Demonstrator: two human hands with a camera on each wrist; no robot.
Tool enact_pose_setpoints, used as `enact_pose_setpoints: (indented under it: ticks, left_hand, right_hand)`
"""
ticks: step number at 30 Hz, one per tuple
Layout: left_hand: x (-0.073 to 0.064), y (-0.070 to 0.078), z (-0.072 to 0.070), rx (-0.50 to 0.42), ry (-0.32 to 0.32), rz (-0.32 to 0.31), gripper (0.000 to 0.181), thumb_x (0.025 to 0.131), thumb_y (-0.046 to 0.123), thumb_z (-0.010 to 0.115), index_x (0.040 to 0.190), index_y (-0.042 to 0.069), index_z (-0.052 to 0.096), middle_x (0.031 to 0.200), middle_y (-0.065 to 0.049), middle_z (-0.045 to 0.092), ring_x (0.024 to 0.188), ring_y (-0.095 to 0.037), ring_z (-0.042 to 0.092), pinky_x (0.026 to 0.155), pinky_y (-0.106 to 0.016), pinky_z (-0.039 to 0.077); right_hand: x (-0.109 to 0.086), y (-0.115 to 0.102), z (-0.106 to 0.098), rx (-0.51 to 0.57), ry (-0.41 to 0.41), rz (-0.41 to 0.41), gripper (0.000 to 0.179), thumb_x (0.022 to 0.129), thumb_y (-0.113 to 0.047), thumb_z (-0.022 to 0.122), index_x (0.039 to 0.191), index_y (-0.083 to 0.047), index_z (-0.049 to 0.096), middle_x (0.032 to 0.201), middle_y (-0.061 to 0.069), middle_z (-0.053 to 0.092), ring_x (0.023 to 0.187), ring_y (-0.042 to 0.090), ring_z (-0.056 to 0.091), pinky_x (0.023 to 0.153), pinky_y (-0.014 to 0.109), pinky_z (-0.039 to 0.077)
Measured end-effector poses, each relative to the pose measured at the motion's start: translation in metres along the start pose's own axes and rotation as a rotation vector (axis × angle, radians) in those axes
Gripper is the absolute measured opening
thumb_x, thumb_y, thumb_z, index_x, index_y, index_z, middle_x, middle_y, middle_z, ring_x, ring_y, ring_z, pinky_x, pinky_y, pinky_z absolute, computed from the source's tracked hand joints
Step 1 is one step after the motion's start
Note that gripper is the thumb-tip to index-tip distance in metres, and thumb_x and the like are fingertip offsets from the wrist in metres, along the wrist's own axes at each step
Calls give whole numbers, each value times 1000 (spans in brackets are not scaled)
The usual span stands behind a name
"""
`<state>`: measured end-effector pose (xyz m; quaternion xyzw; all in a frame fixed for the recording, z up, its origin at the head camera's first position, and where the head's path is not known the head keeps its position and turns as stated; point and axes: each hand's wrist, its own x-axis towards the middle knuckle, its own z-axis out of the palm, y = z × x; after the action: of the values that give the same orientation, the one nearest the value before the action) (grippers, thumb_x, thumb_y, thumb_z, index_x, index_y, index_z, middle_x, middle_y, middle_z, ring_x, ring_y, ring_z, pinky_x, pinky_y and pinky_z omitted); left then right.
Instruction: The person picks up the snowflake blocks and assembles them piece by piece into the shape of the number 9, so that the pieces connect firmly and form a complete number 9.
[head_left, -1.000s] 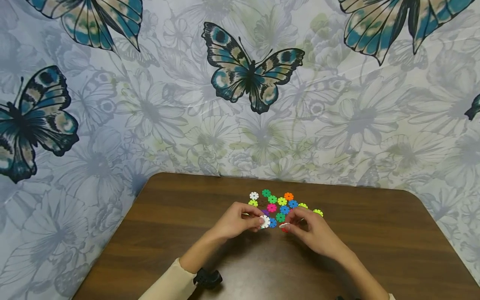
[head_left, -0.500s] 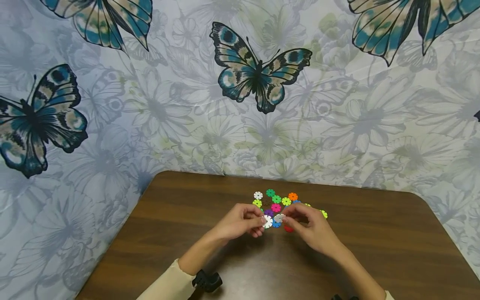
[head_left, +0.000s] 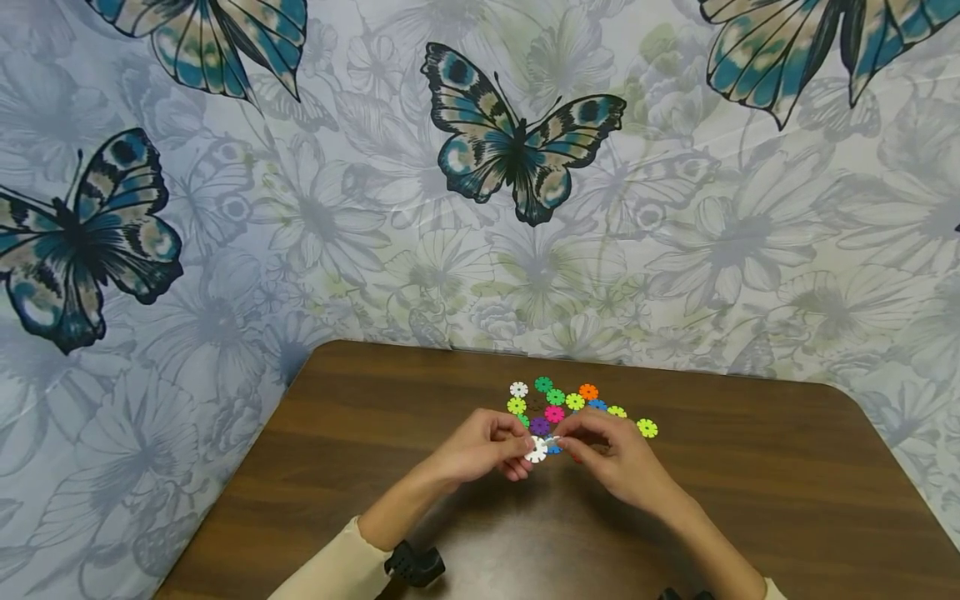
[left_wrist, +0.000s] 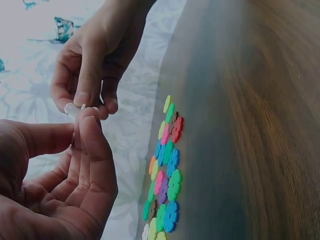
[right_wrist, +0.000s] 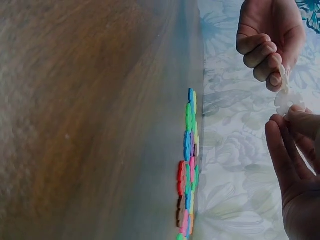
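Note:
Between thumb and fingertips, my left hand (head_left: 483, 448) pinches a white flower-shaped interlocking disc (head_left: 536, 451) whose flat face shows in the head view. A second white interlocking disc (right_wrist: 289, 102) is pinched by my right hand (head_left: 618, 458). The two discs meet edge to edge at an angle; in the right wrist view the left one (right_wrist: 284, 77) stands nearly edge-on. How deep their slots sit in each other I cannot tell. Both hands are held above the table, just in front of a cluster of coloured discs.
Behind the hands, several loose discs lie flat on the brown table (head_left: 375, 417), among them a pink disc (head_left: 554, 414), an orange disc (head_left: 588, 392) and a yellow disc (head_left: 647, 428). A red disc (left_wrist: 177, 129) shows in the left wrist view. Butterfly-patterned cloth (head_left: 525, 275) hangs behind.
My right hand has lifted its white disc from beside the red one and moved left to the other white disc. The left hand keeps its grip; the head view has shifted slightly.

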<state>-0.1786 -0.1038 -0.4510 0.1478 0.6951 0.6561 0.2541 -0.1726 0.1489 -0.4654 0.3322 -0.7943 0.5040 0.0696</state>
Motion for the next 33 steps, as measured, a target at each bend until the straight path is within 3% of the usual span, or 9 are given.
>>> enact_pose_setpoints:
  ticks: [8, 15, 21, 27, 33]
  left_hand:
    - [-6, 1, 0, 4, -16, 1, 12, 101, 5, 67, 96, -6, 67, 75, -5, 72, 63, -10, 67, 59, -23, 56]
    - [-12, 0, 2, -12, -1, 15, 13, 99, 5, 68, 93, -6, 64, 72, -2, 71, 61, -8, 64, 57, -20, 52]
    - [-14, 0, 2, -2, -13, -31, 8, 97, 7, 67, 92, 0, 66, 71, -2, 72, 58, -9, 64, 56, -22, 52]
    - [-14, -2, 1, 75, -3, -3, 13, 98, 8, 66, 94, -4, 66, 73, -3, 70, 60, -11, 64, 58, -23, 54]
    - [-19, -9, -6, 109, 47, 8, 17, 100, 10, 67, 97, -6, 66, 75, -4, 70, 63, -12, 65, 61, -24, 55]
  right_hand:
    - [1, -7, 5, -116, 21, -218, 24, 91, -1, 80, 107, -18, 78, 97, -4, 76, 86, 8, 70, 77, 16, 56]
    - [-4, -11, 10, -149, 17, -231, 31, 87, 7, 80, 107, -17, 78, 96, -5, 75, 81, 4, 68, 72, 14, 55]
    - [-5, -10, 9, -137, -11, -234, 33, 86, 6, 82, 108, -18, 77, 93, -4, 75, 80, 3, 66, 71, 14, 55]
    - [-1, 1, 6, -136, -43, -173, 33, 88, 1, 82, 112, -22, 76, 102, -7, 76, 90, 9, 70, 78, 23, 58]
    - [6, 20, -3, -264, -84, 49, 20, 90, -17, 84, 108, -22, 77, 105, -6, 76, 90, 18, 66, 75, 34, 57]
